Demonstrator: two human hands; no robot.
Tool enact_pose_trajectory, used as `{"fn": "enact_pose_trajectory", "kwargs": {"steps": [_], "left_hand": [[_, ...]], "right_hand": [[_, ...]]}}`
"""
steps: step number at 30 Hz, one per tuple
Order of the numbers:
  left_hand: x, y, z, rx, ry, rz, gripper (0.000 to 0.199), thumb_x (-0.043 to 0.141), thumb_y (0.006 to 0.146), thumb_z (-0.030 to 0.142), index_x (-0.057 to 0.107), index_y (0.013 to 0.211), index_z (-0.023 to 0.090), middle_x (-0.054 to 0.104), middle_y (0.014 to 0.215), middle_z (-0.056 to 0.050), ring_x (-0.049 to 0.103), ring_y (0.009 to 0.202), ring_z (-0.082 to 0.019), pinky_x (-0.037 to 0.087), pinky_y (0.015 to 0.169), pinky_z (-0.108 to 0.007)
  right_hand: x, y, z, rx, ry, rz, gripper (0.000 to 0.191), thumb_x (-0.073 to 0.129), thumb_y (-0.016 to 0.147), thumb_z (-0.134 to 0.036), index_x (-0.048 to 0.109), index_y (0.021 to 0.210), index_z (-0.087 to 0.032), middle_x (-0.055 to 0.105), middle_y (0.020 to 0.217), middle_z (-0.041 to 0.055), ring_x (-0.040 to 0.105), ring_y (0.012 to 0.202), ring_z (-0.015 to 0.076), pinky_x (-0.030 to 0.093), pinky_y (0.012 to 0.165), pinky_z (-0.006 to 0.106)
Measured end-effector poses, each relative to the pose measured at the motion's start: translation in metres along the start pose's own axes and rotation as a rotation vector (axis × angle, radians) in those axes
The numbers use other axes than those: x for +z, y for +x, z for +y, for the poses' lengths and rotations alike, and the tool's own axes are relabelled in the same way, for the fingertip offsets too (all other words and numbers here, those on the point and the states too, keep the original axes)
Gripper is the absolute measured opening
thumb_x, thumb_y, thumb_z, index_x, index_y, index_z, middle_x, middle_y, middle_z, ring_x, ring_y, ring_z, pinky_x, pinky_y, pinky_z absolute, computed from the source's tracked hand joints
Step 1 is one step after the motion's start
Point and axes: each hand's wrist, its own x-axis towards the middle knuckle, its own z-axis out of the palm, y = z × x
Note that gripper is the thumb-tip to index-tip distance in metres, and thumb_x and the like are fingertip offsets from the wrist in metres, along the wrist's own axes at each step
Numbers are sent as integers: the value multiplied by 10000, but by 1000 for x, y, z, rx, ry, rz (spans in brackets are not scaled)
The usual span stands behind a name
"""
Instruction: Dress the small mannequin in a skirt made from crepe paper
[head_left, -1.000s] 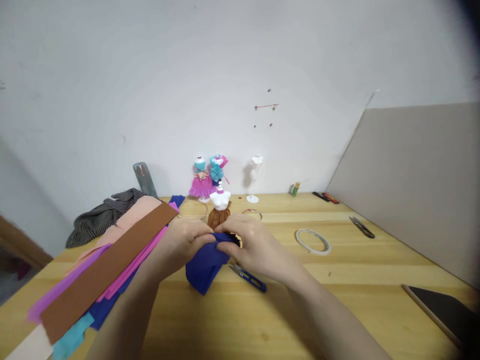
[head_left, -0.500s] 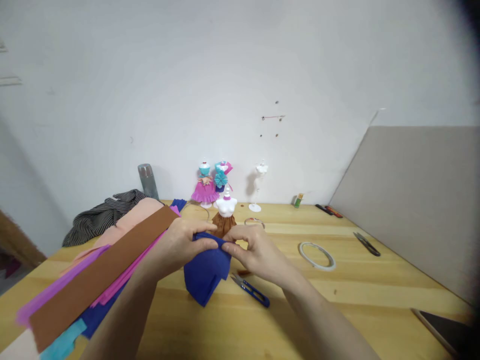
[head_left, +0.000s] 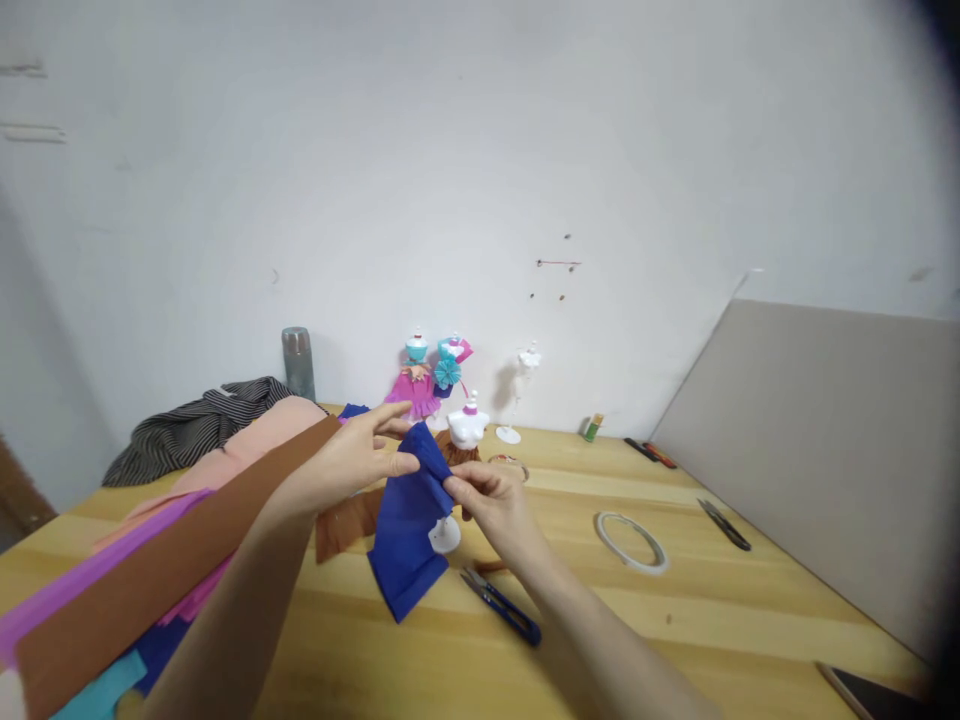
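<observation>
A dark blue crepe-paper-like sheet [head_left: 409, 520] hangs in front of a small white dress-form mannequin [head_left: 468, 428] that wears a gathered brown skirt [head_left: 459, 450]. My right hand [head_left: 491, 500] pinches the sheet's right edge between thumb and fingers. At its upper left edge is my left hand [head_left: 352, 460], fingers apart, the thumb lying against the sheet. The mannequin's round white base [head_left: 444, 535] shows beside the sheet. A brown piece [head_left: 349, 522] lies on the table behind it. Blue thread snips [head_left: 502, 605] rest just below my right hand.
Coloured sheets, a long brown strip [head_left: 172, 550] on top, and striped cloth [head_left: 199, 425] cover the left side. Dressed mannequins [head_left: 416, 385], a bare one [head_left: 529, 360] and a flask [head_left: 298, 365] stand along the wall. Rightward lie a tape roll [head_left: 631, 542], scissors [head_left: 724, 525] and a dark flat device [head_left: 874, 695].
My left hand has loosened and moved up and left, its fingers spreading. The blue sheet now hangs more upright, uncovering the white base and the brown piece. My right hand still pinches it.
</observation>
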Motion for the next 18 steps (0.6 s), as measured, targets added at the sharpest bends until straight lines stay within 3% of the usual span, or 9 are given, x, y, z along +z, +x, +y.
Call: {"fn": "enact_pose_trajectory", "kwargs": {"steps": [5, 8, 10, 13, 15, 18], "left_hand": [[-11, -10, 14, -43, 102, -345, 505, 695, 619, 113, 665, 1111, 219, 720, 881, 0, 674, 813, -162, 518, 670, -230], [-22, -23, 22, -61, 164, -468, 575, 712, 605, 103, 651, 1152, 271, 721, 846, 26, 672, 734, -147, 508, 635, -214], [-28, -33, 26, -27, 268, -460, 612, 733, 618, 141, 627, 1197, 310, 724, 890, 29, 674, 747, -151, 504, 637, -212], [-28, -42, 29, 102, 472, -333, 596, 766, 630, 251, 625, 1205, 322, 719, 929, 20, 667, 752, -163, 483, 607, -212], [-22, -44, 31, 181, 576, -263, 596, 784, 617, 308, 631, 1194, 303, 708, 932, 9, 654, 770, -173, 472, 617, -221], [-5, -40, 35, 231, 665, -262, 480, 785, 632, 341, 669, 1091, 258, 684, 908, 2, 625, 795, -174, 455, 667, -233]], "right_hand": [[12, -19, -8, -13, -76, -171, 225, 661, 770, -364, 745, 729, -159, 651, 591, 12, 521, 508, 114, 399, 484, 221], [16, -28, -18, -141, -250, -269, 195, 624, 823, -302, 745, 742, -171, 675, 635, 21, 569, 575, 134, 423, 548, 235], [15, -31, -24, -246, -382, -306, 183, 604, 848, -252, 743, 760, -172, 673, 649, 25, 582, 606, 136, 427, 582, 239], [11, -32, -32, -328, -510, -328, 182, 580, 870, -200, 731, 775, -168, 658, 640, 22, 574, 602, 129, 416, 577, 234], [8, -32, -34, -355, -571, -319, 191, 573, 872, -181, 712, 741, -170, 652, 638, 18, 568, 600, 127, 413, 574, 233], [2, -30, -36, -395, -630, -281, 204, 564, 874, -176, 687, 712, -167, 655, 646, 25, 579, 622, 134, 421, 589, 239]]}}
